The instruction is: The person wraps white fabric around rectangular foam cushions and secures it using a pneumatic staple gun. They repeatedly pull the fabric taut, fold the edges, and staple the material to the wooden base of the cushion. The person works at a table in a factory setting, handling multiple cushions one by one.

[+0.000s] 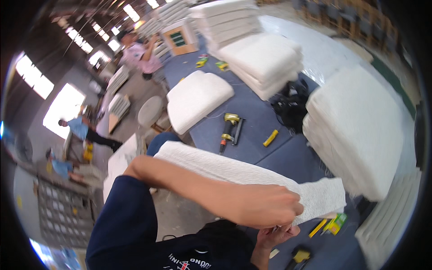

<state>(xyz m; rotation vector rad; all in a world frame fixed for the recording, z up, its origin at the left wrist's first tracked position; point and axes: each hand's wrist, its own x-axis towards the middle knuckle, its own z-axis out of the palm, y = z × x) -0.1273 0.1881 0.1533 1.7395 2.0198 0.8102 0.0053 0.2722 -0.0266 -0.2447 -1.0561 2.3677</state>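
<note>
The white cushion (229, 168) lies partly over the blue tabletop (292, 157). The left hand (270, 207) seems to pinch its near edge; I can't tell whether the right hand (275, 236), just below, grips. It looks light, squishy and bumpy, so probably not slippery; hold its edges.

open blue tabletop (263, 155) beyond white pad (225, 169), nail gun (228, 129) obstructing

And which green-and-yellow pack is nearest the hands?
The lower-right pack, beside the white cushion in hand; the other two packs lie far up the blue table.
</note>
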